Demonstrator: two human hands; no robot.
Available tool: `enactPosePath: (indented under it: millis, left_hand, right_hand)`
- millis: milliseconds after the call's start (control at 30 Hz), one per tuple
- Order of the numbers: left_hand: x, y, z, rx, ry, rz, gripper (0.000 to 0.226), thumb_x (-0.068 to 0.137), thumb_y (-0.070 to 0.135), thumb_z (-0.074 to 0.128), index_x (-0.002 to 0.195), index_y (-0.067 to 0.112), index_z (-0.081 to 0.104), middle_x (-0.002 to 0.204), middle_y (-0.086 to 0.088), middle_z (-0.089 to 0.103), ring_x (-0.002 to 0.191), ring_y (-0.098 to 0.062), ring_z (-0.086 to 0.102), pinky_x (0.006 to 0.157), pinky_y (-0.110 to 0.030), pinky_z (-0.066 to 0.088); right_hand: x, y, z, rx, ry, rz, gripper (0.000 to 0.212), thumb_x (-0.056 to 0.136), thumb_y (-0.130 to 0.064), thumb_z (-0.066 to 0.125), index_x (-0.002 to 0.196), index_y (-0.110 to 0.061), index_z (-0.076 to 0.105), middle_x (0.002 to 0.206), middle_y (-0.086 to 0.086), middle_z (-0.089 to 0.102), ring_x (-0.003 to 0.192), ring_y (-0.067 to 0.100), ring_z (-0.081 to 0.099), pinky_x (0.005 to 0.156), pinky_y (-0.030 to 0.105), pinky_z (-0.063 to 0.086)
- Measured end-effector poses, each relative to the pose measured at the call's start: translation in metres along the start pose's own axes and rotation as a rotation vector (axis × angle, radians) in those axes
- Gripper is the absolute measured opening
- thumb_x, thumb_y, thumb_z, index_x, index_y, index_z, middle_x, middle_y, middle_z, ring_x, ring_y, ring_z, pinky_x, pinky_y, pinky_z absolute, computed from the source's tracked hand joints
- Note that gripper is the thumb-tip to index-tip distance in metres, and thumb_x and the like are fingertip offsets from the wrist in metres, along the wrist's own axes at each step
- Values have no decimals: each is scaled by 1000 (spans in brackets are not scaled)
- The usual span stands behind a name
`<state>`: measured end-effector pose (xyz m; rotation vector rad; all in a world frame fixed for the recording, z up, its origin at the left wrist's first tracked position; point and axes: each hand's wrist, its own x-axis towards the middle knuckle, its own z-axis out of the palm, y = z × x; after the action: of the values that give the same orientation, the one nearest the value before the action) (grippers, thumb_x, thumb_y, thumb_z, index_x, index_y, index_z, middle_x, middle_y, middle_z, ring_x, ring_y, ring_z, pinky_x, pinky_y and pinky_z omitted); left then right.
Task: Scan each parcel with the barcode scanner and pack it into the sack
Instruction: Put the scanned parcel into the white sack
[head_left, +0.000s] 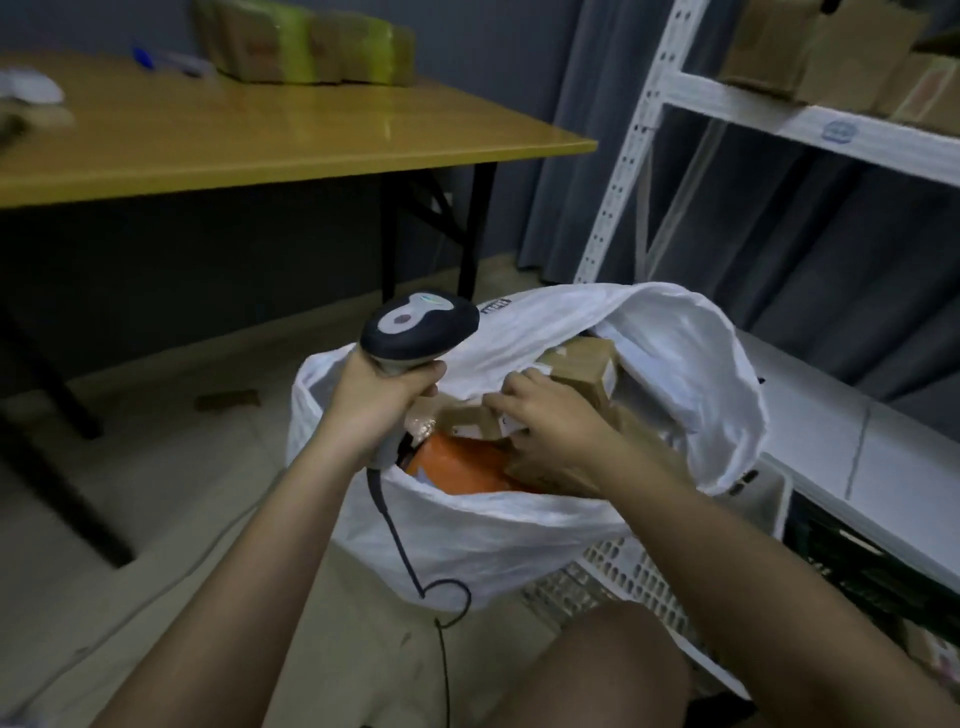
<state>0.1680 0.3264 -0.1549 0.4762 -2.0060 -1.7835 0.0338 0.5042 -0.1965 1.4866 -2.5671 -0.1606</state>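
Note:
A white woven sack (519, 535) stands open on the floor in front of me. Inside it lie several brown cardboard parcels and an orange parcel (462, 465). My left hand (376, 400) grips the handle of the grey-and-black barcode scanner (418, 330), held over the sack's left rim, with its cable hanging down. My right hand (550, 415) is inside the sack's mouth, fingers curled on a small brown parcel (470, 418). Another brown box (584, 369) sits just behind that hand.
A yellow-topped folding table (234, 135) stands at the back left, carrying a bundle of taped brown parcels (306, 47). A white metal shelf rack (727, 104) with cardboard boxes rises on the right. A white perforated crate (639, 582) sits beside the sack. My knee (597, 670) is at the bottom.

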Motion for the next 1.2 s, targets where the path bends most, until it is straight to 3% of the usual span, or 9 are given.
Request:
enactPosePath:
  millis: [100,233,400,567,700,800,900,1033,1200]
  left_hand:
    - [5,-1,-9,21,2,-18,27,83,12,73,106,18,62,81,2,69,61,8,62,52,-4,44]
    - [12,-2,-12,63,31,-25,17,82,15,73,97,14,66,70,4,69,60,6,62,53,-4,44]
    - [19,-2,-11,50,13,-55,15,79,14,75,93,10,69,74,-3,72,75,-13,69,74,-31,54]
    - [19,-3,-10,26,33,-95,31,78,18,77,107,13,66,75,4,73,75,-9,69,71,-28,53]
    - [14,-2,-9,28,53,-80,26,78,16,77,102,16,67,76,1,73,75,-9,69,73,-29,54]
    - [7,1,-7,23,26,-60,35,78,15,77,111,15,65,81,2,73,73,-6,68,63,-19,52]
    - [-4,8,1,24,1,-49,38,79,18,77,114,19,63,90,3,72,82,-7,68,68,-25,49]
    - [-27,27,31,-2,-115,10,27,81,13,75,102,26,62,80,5,71,67,1,65,67,-25,51]
    - [-66,46,99,-3,-336,81,38,76,11,78,111,20,65,99,5,70,89,-6,64,76,-24,50]
  right_hand:
    - [32,22,-15,-45,308,187,47,68,-12,79,112,-14,64,102,14,58,93,32,56,60,30,37]
    - [48,32,-25,176,543,365,42,81,-11,69,121,-13,58,108,11,53,103,27,47,67,35,44]
    - [31,21,9,211,281,136,49,79,-21,70,126,-14,57,112,8,54,104,26,50,78,36,46]
    - [31,14,22,103,80,31,57,80,-26,68,134,-20,52,123,6,50,113,25,44,88,35,41]
    - [40,-2,28,82,-29,226,53,93,-16,56,143,-14,39,135,13,38,121,30,43,89,35,45]
    - [33,-4,26,413,-204,334,68,93,-20,61,152,-22,28,149,7,39,125,27,49,101,39,45]
    - [5,-1,8,541,-128,326,61,93,-16,58,149,-26,36,144,2,49,124,22,52,101,33,44]
    - [-55,8,-22,541,91,365,35,94,-15,56,129,-19,61,130,-7,59,118,10,52,91,10,36]
    - [-158,30,-41,581,363,658,29,92,-13,59,120,-15,67,124,-3,60,113,10,53,94,20,37]
